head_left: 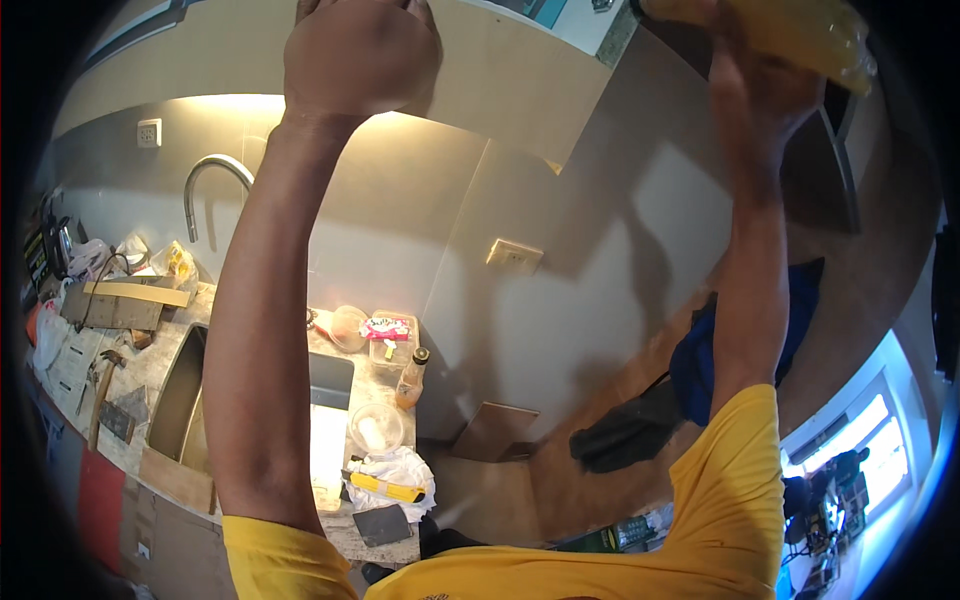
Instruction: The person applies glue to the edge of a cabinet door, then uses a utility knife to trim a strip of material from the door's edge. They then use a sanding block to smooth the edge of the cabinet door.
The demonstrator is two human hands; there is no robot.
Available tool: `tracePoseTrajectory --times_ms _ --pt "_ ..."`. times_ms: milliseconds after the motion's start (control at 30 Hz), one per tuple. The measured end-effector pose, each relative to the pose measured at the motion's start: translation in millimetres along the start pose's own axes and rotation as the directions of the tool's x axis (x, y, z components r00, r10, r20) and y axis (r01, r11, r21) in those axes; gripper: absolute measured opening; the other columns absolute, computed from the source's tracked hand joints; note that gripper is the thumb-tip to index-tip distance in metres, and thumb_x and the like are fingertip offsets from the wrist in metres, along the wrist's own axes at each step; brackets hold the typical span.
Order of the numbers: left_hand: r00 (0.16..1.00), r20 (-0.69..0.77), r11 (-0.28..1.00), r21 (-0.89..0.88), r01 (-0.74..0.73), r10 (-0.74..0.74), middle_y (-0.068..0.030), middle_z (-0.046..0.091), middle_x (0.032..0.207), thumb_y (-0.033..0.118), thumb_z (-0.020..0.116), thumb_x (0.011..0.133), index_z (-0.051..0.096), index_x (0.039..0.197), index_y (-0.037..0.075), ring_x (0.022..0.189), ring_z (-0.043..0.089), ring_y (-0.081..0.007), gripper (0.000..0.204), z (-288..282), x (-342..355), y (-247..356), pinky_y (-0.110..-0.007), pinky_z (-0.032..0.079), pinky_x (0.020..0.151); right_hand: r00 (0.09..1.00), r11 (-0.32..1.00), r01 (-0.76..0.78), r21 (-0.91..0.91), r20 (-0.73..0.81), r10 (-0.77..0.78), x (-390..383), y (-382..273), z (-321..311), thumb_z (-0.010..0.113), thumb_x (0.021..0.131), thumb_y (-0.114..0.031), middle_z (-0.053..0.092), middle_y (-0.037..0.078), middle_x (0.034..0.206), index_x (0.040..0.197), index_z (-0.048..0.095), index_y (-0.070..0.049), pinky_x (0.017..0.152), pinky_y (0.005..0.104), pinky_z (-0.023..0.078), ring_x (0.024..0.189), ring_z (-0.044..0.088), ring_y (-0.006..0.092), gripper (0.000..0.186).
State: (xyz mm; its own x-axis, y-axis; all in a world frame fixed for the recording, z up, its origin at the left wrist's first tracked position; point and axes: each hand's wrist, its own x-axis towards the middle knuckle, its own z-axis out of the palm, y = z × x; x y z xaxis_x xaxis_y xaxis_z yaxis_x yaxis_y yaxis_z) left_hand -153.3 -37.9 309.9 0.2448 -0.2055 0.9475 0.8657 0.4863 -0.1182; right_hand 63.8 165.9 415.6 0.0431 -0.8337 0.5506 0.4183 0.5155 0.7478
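Observation:
Both my arms reach up. My left hand (pixel 362 55) is at the top edge, its back facing me, in front of the pale wall cabinet (pixel 500 110). Its fingers curl away, tips cut off by the frame, so what they grip is hidden. At the upper right my right hand (pixel 775 95) is closed around a shiny, see-through amber container (pixel 805 40), tilted and partly out of frame. It looks like a plastic bottle, though its kind is not certain. The container is beside the cabinet's right end.
Below lies a cluttered counter with a sink (pixel 180 400), a curved faucet (pixel 215 165), a hammer (pixel 100 400), a glass bottle (pixel 411 378), plastic tubs (pixel 376 428) and a yellow utility knife (pixel 385 487). Dark blue cloth (pixel 700 365) hangs at right. An outlet (pixel 514 256) is on the wall.

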Motion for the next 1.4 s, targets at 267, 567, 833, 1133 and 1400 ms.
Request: tracePoseTrajectory --times_ms 267,567,833,1133,1400 --pt "1.0 0.025 1.0 0.012 0.004 -0.004 -0.0137 0.063 0.09 0.015 0.055 0.084 0.065 0.091 0.002 0.091 0.057 -0.029 0.018 -3.8 0.5 0.5 -0.039 0.039 0.088 0.95 0.784 -0.262 0.563 0.009 0.311 -7.0 -22.3 3.7 0.079 0.078 -0.009 0.069 0.008 0.098 0.101 0.064 0.002 0.078 0.031 0.053 0.087 0.066 0.0158 0.03" --pt "1.0 -0.02 1.0 0.004 -0.011 0.011 -0.0138 0.063 0.09 0.015 0.055 0.084 0.065 0.092 0.002 0.092 0.058 -0.0289 0.018 0.4 -3.0 -3.3 -0.039 0.04 0.089 0.936 0.714 -0.3 0.633 0.051 0.349 0.1 -17.8 6.8 0.078 0.08 -0.008 0.069 0.009 0.101 0.104 0.063 0.001 0.077 0.0266 0.052 0.088 0.066 0.0152 0.03" --pt "1.0 0.029 1.0 0.027 0.006 -0.006 -0.0111 0.064 0.096 0.018 0.054 0.087 0.066 0.099 0.004 0.098 0.058 -0.027 0.022 3.2 -2.8 -5.2 -0.039 0.038 0.095 0.999 0.931 -0.053 0.361 0.012 0.052 -5.3 -23.8 0.1 0.078 0.079 -0.009 0.068 0.008 0.1 0.106 0.063 -0.001 0.077 0.0309 0.052 0.088 0.066 0.0167 0.033" --pt "0.999 0.052 0.997 0.072 0.0 -0.004 -0.0053 0.067 0.101 0.023 0.053 0.09 0.069 0.104 0.011 0.101 0.059 -0.0223 0.024 4.6 -6.7 -10.9 -0.037 0.036 0.1 0.962 0.917 -0.267 0.297 0.019 0.274 25.8 1.2 13.8 0.076 0.081 -0.005 0.069 0.011 0.101 0.099 0.064 -0.001 0.081 0.0307 0.052 0.088 0.067 0.0172 0.022" --pt "1.0 0.02 0.997 0.076 -0.009 0.008 -0.0054 0.067 0.1 0.023 0.053 0.09 0.068 0.103 0.01 0.099 0.06 -0.0229 0.023 3.7 -5.8 -9.8 -0.037 0.036 0.1 0.891 0.81 -0.351 0.471 -0.099 0.444 33.8 8.7 25.6 0.078 0.078 -0.006 0.069 0.008 0.094 0.099 0.065 0.001 0.079 0.0279 0.052 0.084 0.066 0.0146 0.026"
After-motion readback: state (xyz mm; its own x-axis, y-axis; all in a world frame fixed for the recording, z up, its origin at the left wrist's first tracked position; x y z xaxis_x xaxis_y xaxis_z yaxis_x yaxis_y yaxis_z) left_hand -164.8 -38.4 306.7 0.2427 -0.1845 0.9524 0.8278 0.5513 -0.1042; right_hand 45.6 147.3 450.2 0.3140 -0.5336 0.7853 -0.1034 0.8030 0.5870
